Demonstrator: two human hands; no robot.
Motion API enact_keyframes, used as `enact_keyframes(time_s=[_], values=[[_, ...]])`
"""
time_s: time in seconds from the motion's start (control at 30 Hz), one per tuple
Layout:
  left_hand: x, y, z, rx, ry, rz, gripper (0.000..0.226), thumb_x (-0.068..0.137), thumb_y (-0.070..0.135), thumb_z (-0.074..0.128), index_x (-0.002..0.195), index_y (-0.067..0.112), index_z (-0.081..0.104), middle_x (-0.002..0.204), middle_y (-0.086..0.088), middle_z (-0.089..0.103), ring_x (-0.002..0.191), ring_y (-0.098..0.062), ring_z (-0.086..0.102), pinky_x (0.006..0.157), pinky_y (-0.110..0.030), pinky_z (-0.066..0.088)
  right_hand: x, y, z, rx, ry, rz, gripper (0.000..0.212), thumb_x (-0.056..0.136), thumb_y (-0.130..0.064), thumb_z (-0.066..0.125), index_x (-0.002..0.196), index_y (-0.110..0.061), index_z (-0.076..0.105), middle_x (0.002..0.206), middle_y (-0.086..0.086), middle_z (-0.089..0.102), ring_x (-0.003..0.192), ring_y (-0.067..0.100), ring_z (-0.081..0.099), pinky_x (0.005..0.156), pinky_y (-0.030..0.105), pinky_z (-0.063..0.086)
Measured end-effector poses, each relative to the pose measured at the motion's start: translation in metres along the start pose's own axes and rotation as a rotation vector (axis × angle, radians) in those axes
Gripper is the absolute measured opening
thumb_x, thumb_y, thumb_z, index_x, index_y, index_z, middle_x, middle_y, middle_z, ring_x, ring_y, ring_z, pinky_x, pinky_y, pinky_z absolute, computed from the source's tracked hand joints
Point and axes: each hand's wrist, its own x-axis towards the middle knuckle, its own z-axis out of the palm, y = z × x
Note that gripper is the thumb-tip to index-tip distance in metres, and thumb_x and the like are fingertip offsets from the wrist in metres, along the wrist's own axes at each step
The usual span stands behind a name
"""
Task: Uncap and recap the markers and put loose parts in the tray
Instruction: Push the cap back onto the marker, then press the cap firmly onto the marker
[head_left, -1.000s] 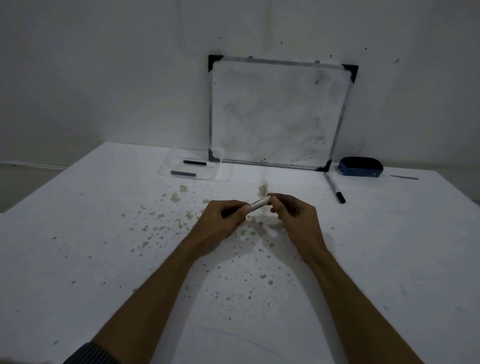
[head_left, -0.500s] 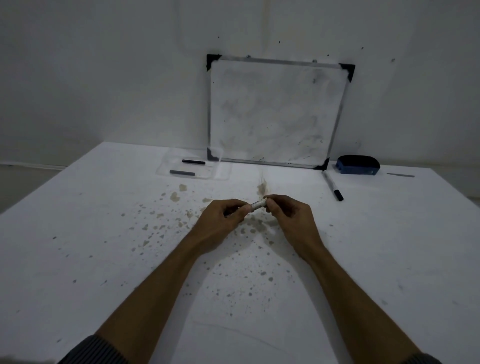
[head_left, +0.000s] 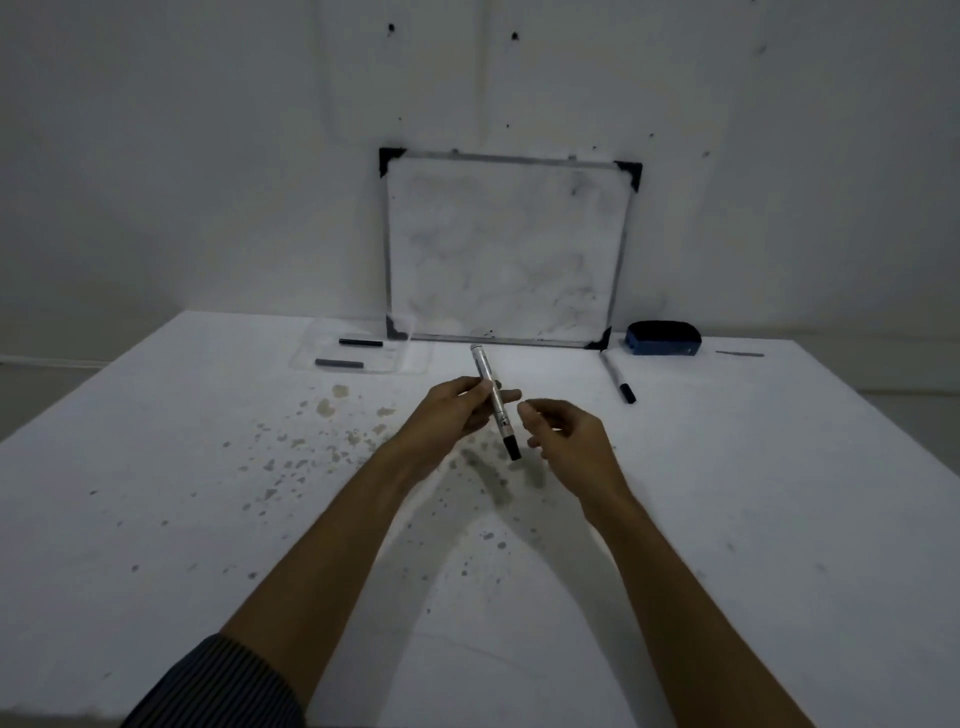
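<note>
i am holding a marker (head_left: 493, 400) in my left hand (head_left: 457, 410), pinching its silver barrel between thumb and fingertips, above the stained middle of the white table (head_left: 156, 493). the marker is standing steeply tilted, its dark end pointing down toward me and its pale end pointing up toward the wall. my right hand (head_left: 566, 436) is hovering just beside it, fingers loosely curled and apart, touching nothing that i can make out. beyond my left hand, a clear tray (head_left: 363, 353) is sitting near the far edge of the table, with two dark loose parts (head_left: 361, 342) lying in it, apart from each other. a small whiteboard (head_left: 504, 249) is leaning against the wall just right of the tray. a second marker (head_left: 615, 375) is lying on the table by the whiteboard's right corner, and a blue eraser (head_left: 662, 339) is resting just beyond it.
</note>
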Motion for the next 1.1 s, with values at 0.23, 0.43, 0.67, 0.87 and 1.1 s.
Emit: enact_keyframes(time_s=[0.23, 0.43, 0.67, 0.87, 1.1], values=[[0.026, 0.004, 0.062, 0.184, -0.012, -0.035, 0.03, 0.106, 0.033, 0.057, 0.124, 0.011, 0.068, 0.12, -0.006, 0.077, 0.113, -0.019, 0.073, 0.107, -0.036, 0.054, 0.002, 0.005, -0.034, -0.256, 0.125, -0.021, 0.035, 0.093, -0.045, 0.068, 0.12, -0.022, 0.072, 0.095, -0.01, 0.072, 0.079, -0.001, 0.065, 0.075, 0.018, 0.052], [0.059, -0.004, 0.077, 0.713, -0.004, 0.129, 0.045, 0.107, 0.043, 0.049, 0.134, 0.011, 0.067, 0.124, -0.002, 0.076, 0.115, -0.019, 0.069, 0.096, -0.03, 0.049, 0.038, 0.015, -0.067, -0.519, 0.279, -0.044, 0.029, 0.091, -0.034, 0.072, 0.11, -0.012, 0.076, 0.101, 0.003, 0.078, 0.088, 0.018, 0.073, 0.082, 0.029, 0.056], [0.079, -0.05, 0.033, 1.109, 0.072, 0.286, 0.054, 0.099, 0.046, 0.047, 0.138, 0.01, 0.061, 0.141, -0.009, 0.062, 0.131, -0.031, 0.055, 0.113, -0.043, 0.038, 0.117, 0.039, -0.074, -0.96, 0.455, -0.099, 0.027, 0.091, -0.036, 0.064, 0.091, -0.012, 0.075, 0.085, 0.008, 0.074, 0.085, 0.029, 0.065, 0.078, 0.037, 0.043], [0.089, -0.058, 0.033, 1.177, 0.089, 0.349, 0.051, 0.097, 0.045, 0.047, 0.131, 0.012, 0.065, 0.135, -0.008, 0.065, 0.124, -0.03, 0.058, 0.108, -0.044, 0.04, 0.14, 0.057, -0.054, -1.111, 0.484, -0.085, 0.021, 0.077, -0.029, 0.07, 0.077, -0.009, 0.066, 0.077, 0.011, 0.064, 0.081, 0.031, 0.055, 0.072, 0.038, 0.035], [0.093, -0.061, 0.03, 1.181, 0.088, 0.351, 0.05, 0.096, 0.044, 0.049, 0.131, 0.013, 0.065, 0.136, -0.007, 0.064, 0.125, -0.029, 0.057, 0.109, -0.044, 0.038, 0.151, 0.068, -0.05, -0.951, 0.506, 0.028, 0.048, 0.08, -0.039, 0.067, 0.109, -0.001, 0.059, 0.105, 0.017, 0.061, 0.096, 0.034, 0.058, 0.079, 0.041, 0.042]])
